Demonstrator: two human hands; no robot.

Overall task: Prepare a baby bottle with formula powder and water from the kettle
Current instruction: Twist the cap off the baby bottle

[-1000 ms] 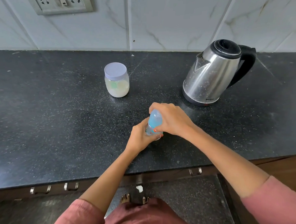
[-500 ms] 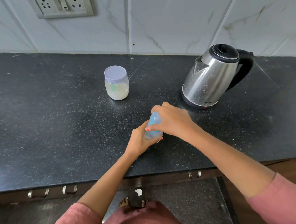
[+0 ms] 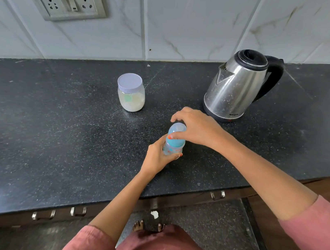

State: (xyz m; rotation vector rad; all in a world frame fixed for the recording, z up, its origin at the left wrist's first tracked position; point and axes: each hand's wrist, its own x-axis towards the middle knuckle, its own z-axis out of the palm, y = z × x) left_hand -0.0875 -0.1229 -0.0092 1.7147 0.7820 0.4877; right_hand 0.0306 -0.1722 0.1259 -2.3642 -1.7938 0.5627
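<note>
Nearest, the left hand [image 3: 159, 155] still grips the clear body of the baby bottle [image 3: 172, 149], which stands upright on the black counter [image 3: 66, 149], near its front edge, where it stood a second ago. Above it the right hand [image 3: 196, 127] grasps the blue domed cap [image 3: 176, 133], thumb across the near side and fingers curled over the far side. More of the dome's top shows between them than before. Whether the cap has loosened at all is hard to tell from this angle. Farther back, the lidded jar of pale powder [image 3: 131, 94] on the left and the steel kettle [image 3: 236, 88] on the right have not moved. The wall socket plate [image 3: 71, 4] now sits lower in the view.
</note>
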